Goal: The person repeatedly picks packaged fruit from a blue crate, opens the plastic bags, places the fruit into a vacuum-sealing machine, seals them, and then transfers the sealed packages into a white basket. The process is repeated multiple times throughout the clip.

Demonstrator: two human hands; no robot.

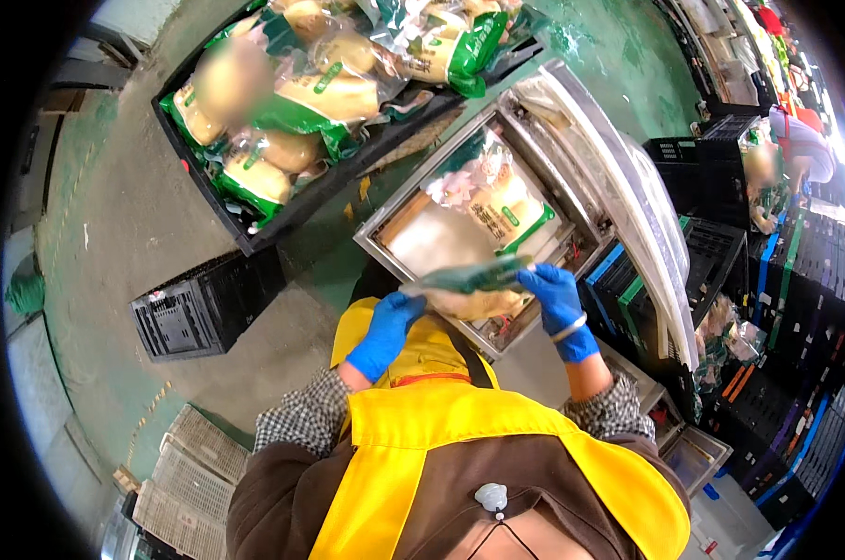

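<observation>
My left hand (385, 334) and my right hand (558, 303), both in blue gloves, hold a clear and green plastic bag (478, 277) by its two ends. Pale contents show at the lower side of this bag, blurred by motion. It is above the near part of a metal chamber machine (374, 237), close to my yellow apron (413, 359). Inside the chamber a second bag (502, 213), clear and green with pale food in it, lies flat at the far side. The machine's clear curved lid (642, 210) stands raised on the right.
A black crate (296, 210) full of similar filled bags is at the far left, with a smaller black crate (175, 322) below it. Stacked black crates (787, 373) fill the right side. A person (803, 149) is at the far right. Light slatted panels (194, 462) lie near left.
</observation>
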